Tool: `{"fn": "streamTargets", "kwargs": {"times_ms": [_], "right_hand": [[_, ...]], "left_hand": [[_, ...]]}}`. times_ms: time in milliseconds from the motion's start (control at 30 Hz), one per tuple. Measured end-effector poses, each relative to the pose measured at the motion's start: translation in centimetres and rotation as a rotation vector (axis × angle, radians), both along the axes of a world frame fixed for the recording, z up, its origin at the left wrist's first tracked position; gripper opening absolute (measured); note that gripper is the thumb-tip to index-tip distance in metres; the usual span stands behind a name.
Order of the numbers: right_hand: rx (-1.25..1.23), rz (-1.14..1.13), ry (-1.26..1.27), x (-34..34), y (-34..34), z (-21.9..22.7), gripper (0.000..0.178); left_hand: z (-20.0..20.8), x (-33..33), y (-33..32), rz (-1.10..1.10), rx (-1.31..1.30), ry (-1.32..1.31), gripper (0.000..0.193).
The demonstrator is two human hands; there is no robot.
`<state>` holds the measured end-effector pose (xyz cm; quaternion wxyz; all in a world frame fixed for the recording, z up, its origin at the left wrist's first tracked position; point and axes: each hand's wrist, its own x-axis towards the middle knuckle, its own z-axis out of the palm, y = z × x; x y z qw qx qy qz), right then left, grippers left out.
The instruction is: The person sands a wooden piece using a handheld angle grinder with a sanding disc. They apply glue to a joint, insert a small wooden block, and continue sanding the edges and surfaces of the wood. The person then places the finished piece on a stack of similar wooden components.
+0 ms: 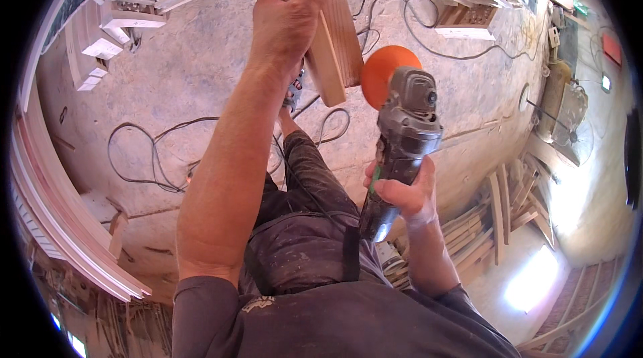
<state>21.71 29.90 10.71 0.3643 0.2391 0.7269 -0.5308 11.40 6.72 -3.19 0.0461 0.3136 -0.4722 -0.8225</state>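
My left hand (287,26) is closed round a wooden piece (315,50) made of two boards side by side, held at the top middle with its ends toward me. In my right hand (408,189) is an angle grinder (407,127), gripped round its dark body with the thumb by a green part. An orange disc (390,75) sits on the grinder's head. The disc's left edge is close to the lower right end of the wood; whether they touch I cannot tell.
Black cables (157,157) loop over the concrete floor (201,43). Long pale boards (67,210) are stacked at the left. Wooden offcuts (495,210) pile up at the lower right. Wooden blocks (469,20) stand at the back right, and a machine (562,107) is by the right wall.
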Motion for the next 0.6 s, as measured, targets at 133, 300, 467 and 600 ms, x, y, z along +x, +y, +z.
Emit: {"fn": "streamTargets", "kwargs": {"times_ms": [133,300,467,600], "right_hand": [[-0.024,0.006,0.006,-0.7,0.1,0.3,0.043],[0.006,0.096,0.014,-0.5,-1.2,-0.3,0.052],[0.008,0.022,0.025,-0.8,-0.3,-0.2,0.052],[-0.023,0.036,0.024,-1.0,-0.5,0.0,0.047]], "left_hand": [[0.1,-0.1,0.0,0.010,0.010,-0.013,0.061],[-0.2,0.1,0.2,-0.002,-0.032,-0.022,0.065],[0.0,0.1,0.1,0.012,-0.018,-0.007,0.067],[0.1,0.0,0.1,0.006,-0.002,-0.015,0.066]]}}
